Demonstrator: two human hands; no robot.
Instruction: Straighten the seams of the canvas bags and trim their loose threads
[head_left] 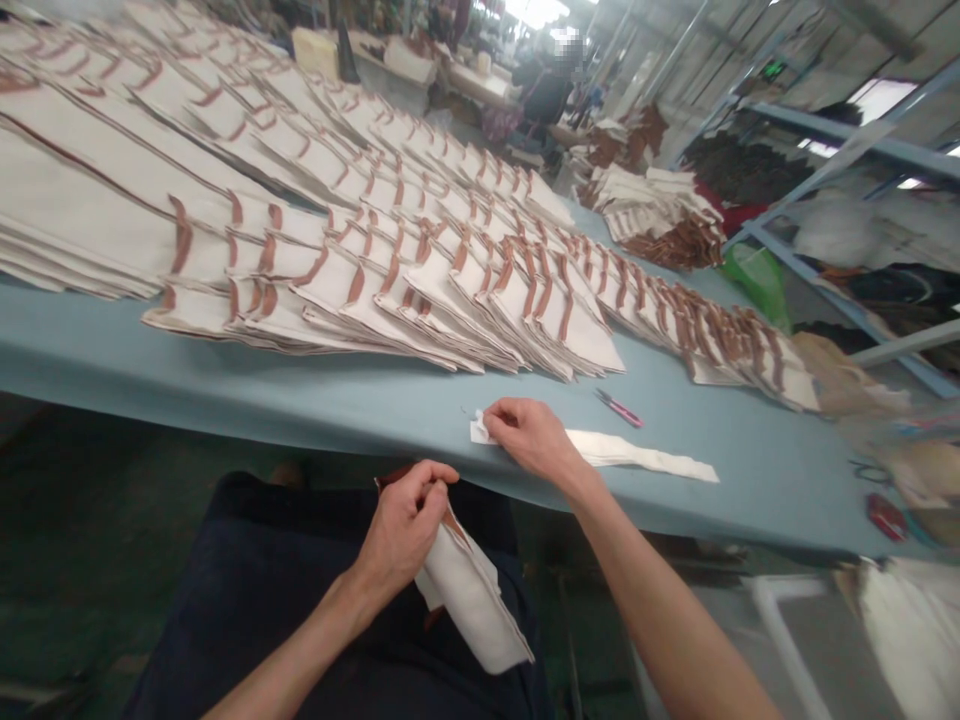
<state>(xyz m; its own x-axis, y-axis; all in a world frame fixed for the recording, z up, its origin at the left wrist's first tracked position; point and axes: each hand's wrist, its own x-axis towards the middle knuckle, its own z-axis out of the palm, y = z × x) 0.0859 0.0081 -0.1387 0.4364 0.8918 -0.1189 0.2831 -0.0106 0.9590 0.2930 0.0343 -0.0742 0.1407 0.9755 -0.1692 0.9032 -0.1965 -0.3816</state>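
Observation:
My left hand (405,515) is closed around a cream fabric piece with a brown edge (480,605), which hangs down over my lap in front of the table edge. At the table's near edge, my right hand (532,435) pinches a small crumpled white bit (480,422), too small to tell exactly. A long white strip (645,455) lies flat on the table; it shows on both sides of my right hand, which covers its middle. Just beyond that hand lies a pair of pink-handled thread snips (621,408).
Overlapping stacks of cream fabric pieces with brown edging (390,270) cover much of the blue table (375,410). More cloth is heaped at the far end (652,205). A red object (886,518) lies at the right. Metal shelving (840,270) and a person (555,90) are in the background.

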